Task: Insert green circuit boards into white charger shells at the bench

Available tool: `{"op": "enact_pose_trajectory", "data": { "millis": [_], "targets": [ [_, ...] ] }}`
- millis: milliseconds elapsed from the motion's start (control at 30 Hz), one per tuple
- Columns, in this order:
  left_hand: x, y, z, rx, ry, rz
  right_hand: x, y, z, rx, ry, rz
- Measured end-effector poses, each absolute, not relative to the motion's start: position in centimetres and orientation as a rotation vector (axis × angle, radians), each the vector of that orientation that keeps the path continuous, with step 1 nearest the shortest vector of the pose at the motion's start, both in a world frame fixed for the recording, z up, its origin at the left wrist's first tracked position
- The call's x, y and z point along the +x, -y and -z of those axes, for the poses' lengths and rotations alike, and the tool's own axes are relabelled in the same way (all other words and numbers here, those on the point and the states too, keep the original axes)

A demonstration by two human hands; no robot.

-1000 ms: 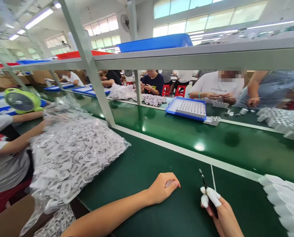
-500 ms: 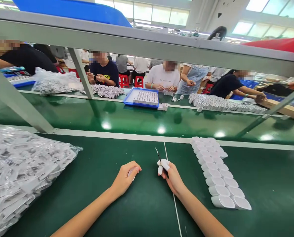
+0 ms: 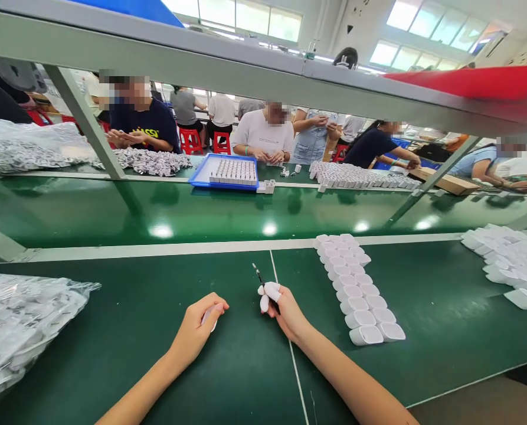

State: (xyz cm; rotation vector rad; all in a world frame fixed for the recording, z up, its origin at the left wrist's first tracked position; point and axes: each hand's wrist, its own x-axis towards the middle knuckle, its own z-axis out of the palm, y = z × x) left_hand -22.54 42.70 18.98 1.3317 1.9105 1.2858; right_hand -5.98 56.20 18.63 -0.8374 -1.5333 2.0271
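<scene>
My left hand [image 3: 195, 327] is closed around a white plastic piece [image 3: 213, 324], of which only a small edge shows below the fingers. To its right, my right hand [image 3: 290, 313] grips a slim black-handled tool [image 3: 258, 274] whose thin, light tip points up and away from me. I cannot tell the tool's exact kind. White covers sit on several fingertips of that hand. Both hands are a little apart, over the green tabletop [image 3: 157, 366]. Right of them stand two columns of white rounded plastic cups [image 3: 359, 319].
A clear plastic bag [image 3: 24, 330] full of white parts lies at the left. More white parts [image 3: 506, 257] are heaped at the far right. A grey shelf beam [image 3: 245, 71] crosses above. Beyond it, co-workers sit at another bench with a blue tray [image 3: 201, 172] and piled parts.
My view has turned right, so the scene has shifted left and the heap at the far right has come into view. Both hands keep their grips.
</scene>
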Motion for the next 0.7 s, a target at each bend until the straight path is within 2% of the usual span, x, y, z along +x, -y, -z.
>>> {"op": "enact_pose_trajectory", "data": {
  "millis": [300,567,700],
  "targets": [
    [-23.8,-42.5,-17.1,1.328,-1.937,-1.287,-6.6,-56.1,-18.0,-0.95,1.801,-1.77],
    [-23.4,-42.6,-18.2,1.355,-1.944,-1.324,-5.3,-56.5,-19.7,-1.073,2.379,-1.103],
    [-22.8,-42.7,-19.2,1.387,-1.933,-1.327,-5.3,-56.6,-20.1,-1.102,2.612,-0.896]
  ]
}}
